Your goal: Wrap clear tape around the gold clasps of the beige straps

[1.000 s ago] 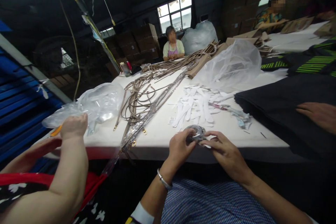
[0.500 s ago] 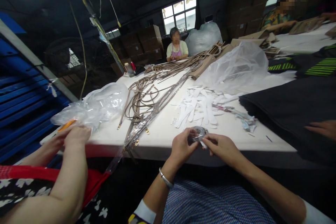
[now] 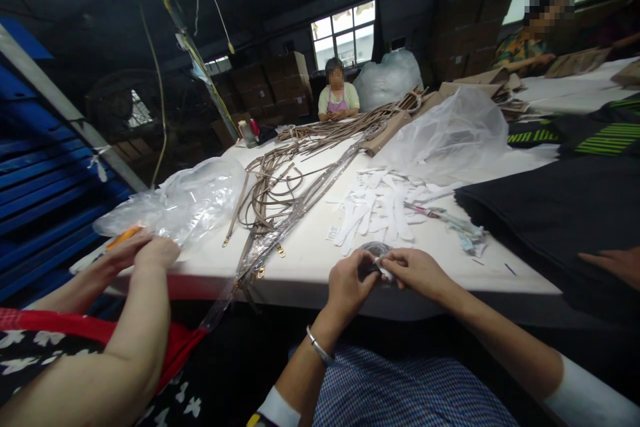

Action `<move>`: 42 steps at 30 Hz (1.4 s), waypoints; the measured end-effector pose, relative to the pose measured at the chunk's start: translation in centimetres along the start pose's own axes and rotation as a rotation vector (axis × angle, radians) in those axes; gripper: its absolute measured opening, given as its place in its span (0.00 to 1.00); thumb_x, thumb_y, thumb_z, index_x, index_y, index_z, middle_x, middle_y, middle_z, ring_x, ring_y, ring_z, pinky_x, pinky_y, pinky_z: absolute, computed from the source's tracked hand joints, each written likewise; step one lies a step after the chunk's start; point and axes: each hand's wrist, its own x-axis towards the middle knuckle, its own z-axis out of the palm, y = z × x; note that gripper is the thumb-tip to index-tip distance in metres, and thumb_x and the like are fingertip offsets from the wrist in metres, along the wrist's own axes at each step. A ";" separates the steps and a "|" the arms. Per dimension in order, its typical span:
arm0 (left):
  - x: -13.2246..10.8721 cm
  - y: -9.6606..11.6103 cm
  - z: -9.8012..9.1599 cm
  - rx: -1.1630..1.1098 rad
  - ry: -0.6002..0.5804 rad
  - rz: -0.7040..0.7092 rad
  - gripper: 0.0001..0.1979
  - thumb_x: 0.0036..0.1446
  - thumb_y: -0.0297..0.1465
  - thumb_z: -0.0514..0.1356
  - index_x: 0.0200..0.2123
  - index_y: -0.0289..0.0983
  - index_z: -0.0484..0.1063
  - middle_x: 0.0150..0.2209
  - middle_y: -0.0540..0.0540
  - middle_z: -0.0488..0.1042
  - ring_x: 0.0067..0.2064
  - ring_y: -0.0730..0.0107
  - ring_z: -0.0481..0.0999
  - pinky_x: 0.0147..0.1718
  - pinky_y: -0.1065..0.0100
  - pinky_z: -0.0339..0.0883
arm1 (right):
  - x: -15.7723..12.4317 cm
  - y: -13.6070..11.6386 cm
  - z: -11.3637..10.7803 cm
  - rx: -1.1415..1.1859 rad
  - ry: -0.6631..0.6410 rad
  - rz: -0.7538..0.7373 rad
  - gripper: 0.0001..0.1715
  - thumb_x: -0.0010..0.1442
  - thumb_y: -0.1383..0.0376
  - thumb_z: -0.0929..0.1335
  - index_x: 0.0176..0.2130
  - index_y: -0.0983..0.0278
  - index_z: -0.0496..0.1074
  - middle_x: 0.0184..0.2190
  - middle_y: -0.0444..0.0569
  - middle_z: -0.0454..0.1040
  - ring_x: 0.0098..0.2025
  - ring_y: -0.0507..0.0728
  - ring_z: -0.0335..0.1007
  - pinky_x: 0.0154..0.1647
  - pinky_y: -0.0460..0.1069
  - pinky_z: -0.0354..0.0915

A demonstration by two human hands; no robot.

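Near the table's front edge, my left hand (image 3: 350,283) is closed around the near left side of a small shiny grey coil (image 3: 376,248). My right hand (image 3: 414,272) pinches a small white strip (image 3: 385,269) against the coil's near side. The fingertips of both hands almost meet there. What the coil is made of cannot be made out, and fingers cover part of it. Just beyond my hands lies a loose spread of white strips (image 3: 377,207).
Brown straps (image 3: 265,193) with metal clips run across the white table (image 3: 300,260). Clear plastic bags (image 3: 195,197) lie at left beside a co-worker's hands (image 3: 155,253). Dark cloth (image 3: 550,220) covers the right, where another hand (image 3: 615,265) rests. People sit farther back.
My right hand has drawn slightly left toward my left hand, and the fingertips are now closer together at the white strip. The co-worker's hands at left have shifted slightly right.
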 end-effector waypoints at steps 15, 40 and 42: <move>-0.6 0.5 0.5 0.006 0.068 -0.008 0.08 0.52 0.27 0.65 0.37 0.42 0.73 0.35 0.52 0.78 0.38 0.67 0.77 0.39 0.67 0.68 | 0.6 -1.2 -0.3 -0.092 -0.030 -0.039 0.17 0.54 0.73 0.62 0.44 0.60 0.61 0.18 0.39 0.73 0.22 0.55 0.73 0.25 0.46 0.64; -0.7 0.4 0.0 0.118 0.082 0.090 0.08 0.60 0.29 0.58 0.42 0.43 0.73 0.38 0.48 0.79 0.41 0.63 0.77 0.42 0.65 0.68 | 4.7 -3.3 -1.1 -0.147 0.166 -0.256 0.12 0.57 0.58 0.63 0.31 0.63 0.71 0.28 0.44 0.74 0.32 0.55 0.69 0.36 0.48 0.62; -0.9 0.6 -0.1 0.162 0.055 0.168 0.12 0.61 0.31 0.57 0.48 0.42 0.72 0.41 0.45 0.79 0.43 0.60 0.77 0.44 0.63 0.68 | 4.5 -3.3 -1.2 -0.137 0.162 -0.286 0.10 0.56 0.59 0.64 0.30 0.62 0.70 0.28 0.43 0.73 0.33 0.55 0.68 0.37 0.49 0.62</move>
